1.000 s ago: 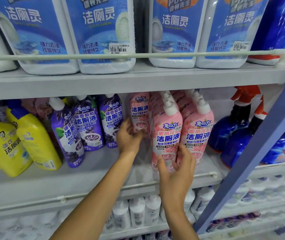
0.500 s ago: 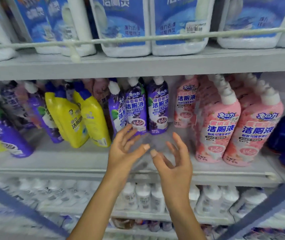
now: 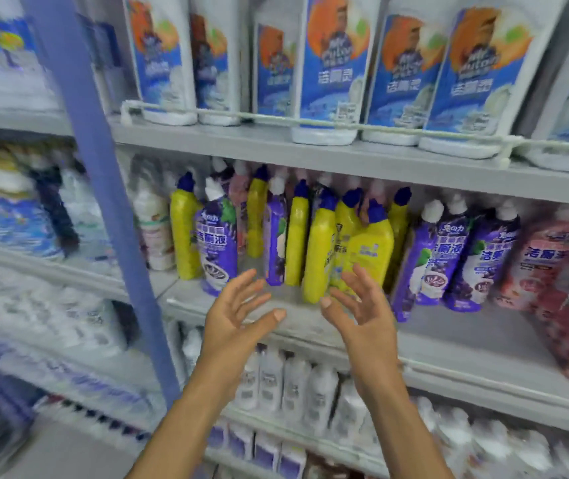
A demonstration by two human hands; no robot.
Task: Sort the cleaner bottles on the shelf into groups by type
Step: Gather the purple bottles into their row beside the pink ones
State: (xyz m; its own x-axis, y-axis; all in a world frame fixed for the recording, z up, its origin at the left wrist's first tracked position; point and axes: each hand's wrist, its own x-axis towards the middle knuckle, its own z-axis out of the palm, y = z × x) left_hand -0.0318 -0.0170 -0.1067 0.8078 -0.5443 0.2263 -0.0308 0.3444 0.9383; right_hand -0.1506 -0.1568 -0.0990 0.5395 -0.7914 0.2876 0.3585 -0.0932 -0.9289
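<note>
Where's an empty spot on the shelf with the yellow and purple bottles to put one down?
The widest bare patch is the front of the shelf, bordered by the three purple bottles behind, the pink bottles to the right and the right hand. A small gap lies between the front purple bottle and the yellow bottles. Behind those it's crowded.

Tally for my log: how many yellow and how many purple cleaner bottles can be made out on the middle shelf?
Yellow bottles: 7
Purple bottles: 5
Total: 12. Anything further back is too blurred to count.
</note>
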